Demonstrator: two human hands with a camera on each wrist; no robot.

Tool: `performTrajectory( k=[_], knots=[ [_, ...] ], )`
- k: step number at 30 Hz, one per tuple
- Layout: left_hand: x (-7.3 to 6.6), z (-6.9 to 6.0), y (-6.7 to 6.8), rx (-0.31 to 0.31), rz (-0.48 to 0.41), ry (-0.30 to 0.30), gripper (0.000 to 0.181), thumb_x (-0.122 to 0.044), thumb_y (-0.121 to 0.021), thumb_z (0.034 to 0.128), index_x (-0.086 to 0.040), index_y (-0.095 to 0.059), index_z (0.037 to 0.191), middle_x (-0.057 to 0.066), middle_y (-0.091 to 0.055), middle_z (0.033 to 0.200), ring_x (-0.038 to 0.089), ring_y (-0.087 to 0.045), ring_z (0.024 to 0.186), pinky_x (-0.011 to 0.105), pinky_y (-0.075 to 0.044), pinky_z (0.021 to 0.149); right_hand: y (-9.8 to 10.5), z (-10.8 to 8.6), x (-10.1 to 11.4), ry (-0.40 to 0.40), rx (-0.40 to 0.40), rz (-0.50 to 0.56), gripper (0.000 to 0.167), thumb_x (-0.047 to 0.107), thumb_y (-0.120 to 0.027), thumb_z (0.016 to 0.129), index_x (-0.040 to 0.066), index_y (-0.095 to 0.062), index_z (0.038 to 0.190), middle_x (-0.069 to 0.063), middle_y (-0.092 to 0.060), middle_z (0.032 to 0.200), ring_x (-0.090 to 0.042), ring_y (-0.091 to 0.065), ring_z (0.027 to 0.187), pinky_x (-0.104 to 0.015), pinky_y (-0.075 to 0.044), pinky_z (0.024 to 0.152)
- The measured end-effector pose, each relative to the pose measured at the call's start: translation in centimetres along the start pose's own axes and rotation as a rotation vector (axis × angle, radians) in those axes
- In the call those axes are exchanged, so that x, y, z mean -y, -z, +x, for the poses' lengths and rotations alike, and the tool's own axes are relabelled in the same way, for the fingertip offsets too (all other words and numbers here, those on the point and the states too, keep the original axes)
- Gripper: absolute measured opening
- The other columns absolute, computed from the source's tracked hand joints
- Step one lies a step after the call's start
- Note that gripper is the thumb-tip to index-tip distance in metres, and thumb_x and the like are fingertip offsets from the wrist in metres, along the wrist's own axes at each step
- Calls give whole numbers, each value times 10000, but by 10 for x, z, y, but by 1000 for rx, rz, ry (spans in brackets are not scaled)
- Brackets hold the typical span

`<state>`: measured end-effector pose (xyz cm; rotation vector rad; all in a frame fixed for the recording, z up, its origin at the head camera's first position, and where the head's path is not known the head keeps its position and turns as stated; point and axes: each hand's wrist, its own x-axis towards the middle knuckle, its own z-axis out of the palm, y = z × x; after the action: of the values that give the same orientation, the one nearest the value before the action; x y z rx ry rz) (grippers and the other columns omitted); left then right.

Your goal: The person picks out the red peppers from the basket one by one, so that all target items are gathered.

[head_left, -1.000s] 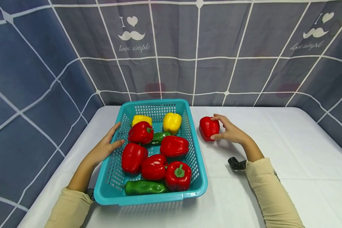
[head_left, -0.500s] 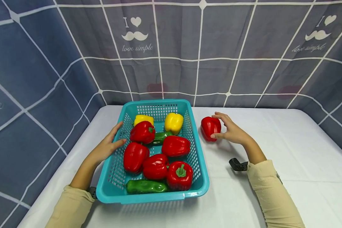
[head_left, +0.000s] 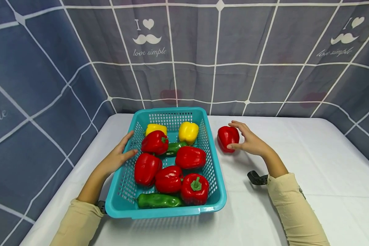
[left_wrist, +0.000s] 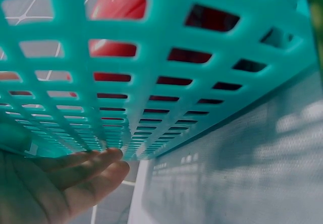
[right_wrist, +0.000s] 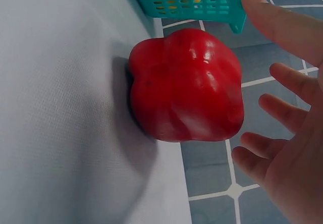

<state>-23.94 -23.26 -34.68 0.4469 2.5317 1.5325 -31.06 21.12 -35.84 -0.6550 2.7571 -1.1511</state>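
Note:
A teal plastic basket (head_left: 164,214) stands on the table, holding several red bell peppers (head_left: 190,157), two yellow bell peppers (head_left: 189,133) and two long green peppers (head_left: 159,201). At the basket's left side is my left hand (head_left: 114,158), its thumb over the rim. The left wrist view shows that hand's fingers (left_wrist: 96,186) stretched out along the outer wall. Right of the basket, a single red bell pepper (head_left: 227,139) lies on the cloth. My right hand (head_left: 249,140) is spread beside it; in the right wrist view a gap separates the fingers (right_wrist: 285,110) from this pepper (right_wrist: 186,88).
White cloth (head_left: 319,164) covers the table. Behind it and along both sides hangs a grey curtain (head_left: 233,82) with white grid lines. A black wrist-worn device (head_left: 256,178) sticks out from the right sleeve.
Everything in the head view has shifted slightly right, with the camera. Both hands keep nearly the same places beside the basket and the lone red bell pepper.

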Motion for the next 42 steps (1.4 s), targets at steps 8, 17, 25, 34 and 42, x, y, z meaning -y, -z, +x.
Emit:
performTrajectory(
  k=[8,17,25,34,42],
  knots=[
    [1,0,-1,-1,-12,1,721,-122,-435,909,-71,16,1470,246,-40,1504,519,-230,1287,549,-470,786,-1,0,3,30,-8,4,797,186,-730,742,54,-290,1393,-168,-211,1465,-368,-189,1335,-613,-286,1000],
    [3,0,0,-2,-10,9,720,-134,-435,909,-78,12,1471,249,-53,1502,522,-248,1277,541,-482,768,-1,-1,16,30,7,18,799,197,-721,755,85,-276,1409,-152,-218,1466,-373,-245,1309,-569,-390,939],
    [3,-3,0,-11,-9,12,722,-133,-438,909,-85,12,1472,254,-50,1500,524,-256,1273,533,-492,757,-3,-4,33,52,23,21,797,232,-713,765,119,-268,1416,-140,-229,1463,-381,-279,1289,-550,-432,899],
    [4,-1,0,-1,-5,14,715,-139,-432,914,-76,13,1470,250,-61,1500,509,-252,1282,533,-485,785,-6,-9,46,131,43,38,827,229,-738,740,163,-268,1417,-122,-236,1459,-382,-319,1265,-549,-449,877],
    [3,1,0,-3,-2,21,716,-151,-435,912,-92,5,1473,247,-76,1499,512,-285,1264,518,-504,748,-10,-6,55,221,82,43,833,228,-735,745,129,-263,1423,-126,-221,1472,-368,-257,1308,-577,-403,920]
  ],
)
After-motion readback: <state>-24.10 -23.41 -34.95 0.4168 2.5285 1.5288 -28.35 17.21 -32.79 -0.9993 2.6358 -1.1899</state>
